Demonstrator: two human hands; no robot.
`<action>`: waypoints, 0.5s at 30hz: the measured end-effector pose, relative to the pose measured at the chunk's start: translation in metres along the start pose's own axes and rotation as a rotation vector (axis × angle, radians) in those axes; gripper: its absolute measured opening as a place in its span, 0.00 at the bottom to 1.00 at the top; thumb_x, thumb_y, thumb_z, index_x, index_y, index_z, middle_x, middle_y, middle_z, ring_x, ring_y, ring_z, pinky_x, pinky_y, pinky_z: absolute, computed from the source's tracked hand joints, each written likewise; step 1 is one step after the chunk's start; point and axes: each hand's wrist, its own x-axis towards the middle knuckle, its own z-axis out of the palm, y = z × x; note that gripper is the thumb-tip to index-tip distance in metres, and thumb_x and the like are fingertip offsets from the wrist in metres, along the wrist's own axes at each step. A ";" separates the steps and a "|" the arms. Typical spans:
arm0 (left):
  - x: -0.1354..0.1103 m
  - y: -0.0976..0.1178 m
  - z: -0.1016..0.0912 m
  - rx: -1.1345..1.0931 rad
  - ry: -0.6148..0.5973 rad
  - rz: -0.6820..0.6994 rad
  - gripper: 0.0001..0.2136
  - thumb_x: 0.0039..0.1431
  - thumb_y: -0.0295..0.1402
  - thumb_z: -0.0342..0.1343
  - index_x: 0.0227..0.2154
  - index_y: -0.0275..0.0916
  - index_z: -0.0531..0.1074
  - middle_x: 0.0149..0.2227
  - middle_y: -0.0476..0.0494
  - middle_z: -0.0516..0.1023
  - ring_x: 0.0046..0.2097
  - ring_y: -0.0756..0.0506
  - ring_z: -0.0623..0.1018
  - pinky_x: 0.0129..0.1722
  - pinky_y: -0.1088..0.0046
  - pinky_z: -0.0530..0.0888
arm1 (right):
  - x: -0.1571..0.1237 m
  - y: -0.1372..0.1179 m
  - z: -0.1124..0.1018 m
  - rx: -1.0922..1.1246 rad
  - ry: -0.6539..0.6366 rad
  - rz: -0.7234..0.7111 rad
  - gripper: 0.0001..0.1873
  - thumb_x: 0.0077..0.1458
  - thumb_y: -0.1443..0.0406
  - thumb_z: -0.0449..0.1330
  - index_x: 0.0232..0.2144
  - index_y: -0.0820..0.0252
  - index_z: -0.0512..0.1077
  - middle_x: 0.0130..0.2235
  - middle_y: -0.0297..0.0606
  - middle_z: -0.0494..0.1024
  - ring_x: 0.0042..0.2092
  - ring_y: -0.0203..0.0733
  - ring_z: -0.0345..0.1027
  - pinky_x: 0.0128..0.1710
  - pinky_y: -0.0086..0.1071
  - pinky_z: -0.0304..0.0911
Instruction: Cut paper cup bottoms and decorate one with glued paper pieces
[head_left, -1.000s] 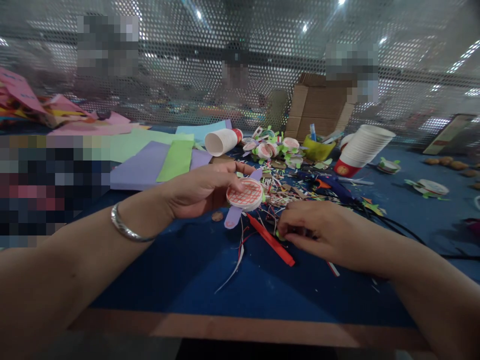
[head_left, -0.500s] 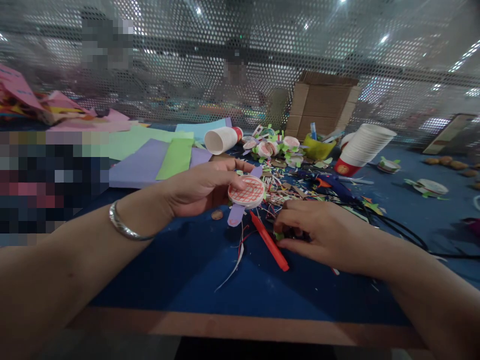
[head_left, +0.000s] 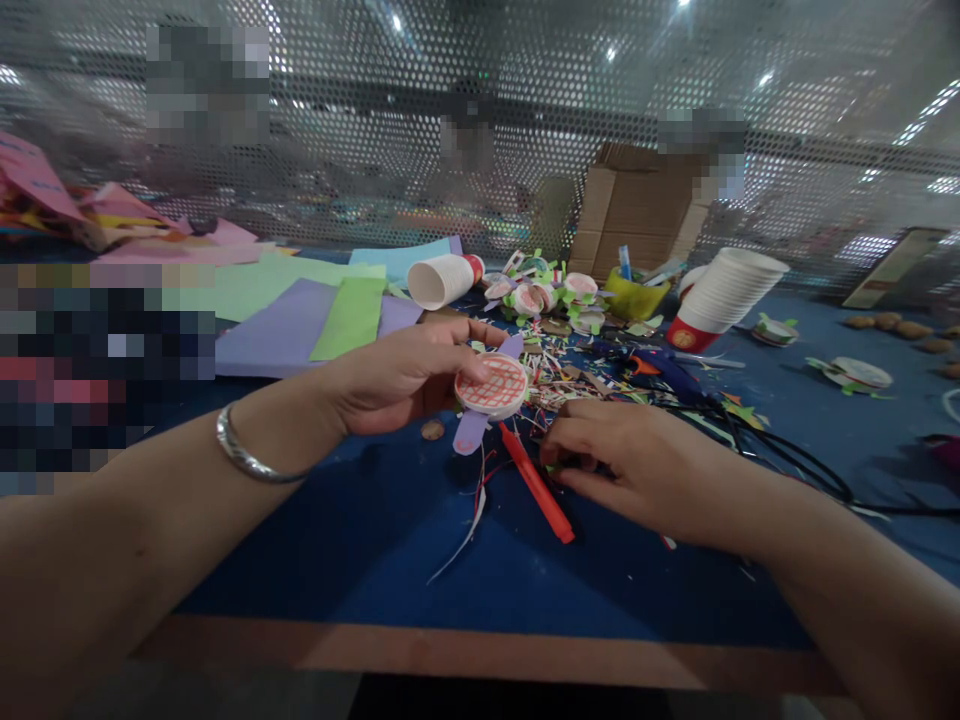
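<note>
Head view: both bare hands work above a blue table (head_left: 525, 590).
Paper toy (head_left: 501, 386): round and white-rimmed, with a red grid on top and purple flaps; it is in the left hand, raised just above the table.
Left hand (head_left: 401, 378): pinches the toy by its left side, thumb on the top face, the other fingers behind or under it, partly hidden.
Right hand (head_left: 630, 462): fingers curled toward the thumb over the scraps (head_left: 562, 372); a bit of green shows at the fingertips, but I cannot tell whether it is gripped.
Red pen (head_left: 538, 485): lies between the hands, one end near the toy's lower rim.
Handling: probably very light; the rim looks fairly stiff, the flaps thin and easily bent or torn.
Best hold: thumb and finger across the rim, with light pressure, keeping off the flaps.
</note>
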 end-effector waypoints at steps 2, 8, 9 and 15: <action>0.000 0.000 0.000 0.005 0.001 0.000 0.21 0.52 0.25 0.63 0.50 0.41 0.68 0.37 0.47 0.80 0.32 0.51 0.79 0.32 0.79 0.75 | 0.001 0.000 0.000 0.016 0.000 -0.002 0.08 0.64 0.69 0.57 0.40 0.59 0.77 0.41 0.41 0.79 0.41 0.44 0.73 0.41 0.36 0.65; -0.001 0.001 0.001 -0.001 0.009 -0.008 0.21 0.51 0.24 0.63 0.49 0.41 0.69 0.37 0.45 0.81 0.33 0.50 0.80 0.30 0.79 0.75 | 0.001 0.000 -0.003 0.053 0.021 -0.032 0.09 0.66 0.69 0.56 0.41 0.59 0.77 0.41 0.40 0.82 0.43 0.44 0.74 0.45 0.37 0.66; -0.001 0.000 0.001 0.003 0.008 -0.007 0.21 0.51 0.25 0.63 0.49 0.41 0.69 0.37 0.45 0.81 0.32 0.50 0.80 0.30 0.79 0.75 | 0.000 0.000 -0.005 0.054 0.032 -0.026 0.08 0.66 0.69 0.56 0.40 0.59 0.76 0.41 0.40 0.82 0.44 0.44 0.74 0.45 0.37 0.67; 0.000 -0.001 -0.001 0.003 0.000 0.007 0.21 0.52 0.26 0.64 0.49 0.40 0.69 0.35 0.46 0.80 0.30 0.51 0.79 0.29 0.79 0.74 | -0.006 0.014 -0.013 0.016 0.064 0.053 0.09 0.64 0.69 0.56 0.40 0.59 0.76 0.42 0.40 0.82 0.43 0.45 0.75 0.44 0.37 0.67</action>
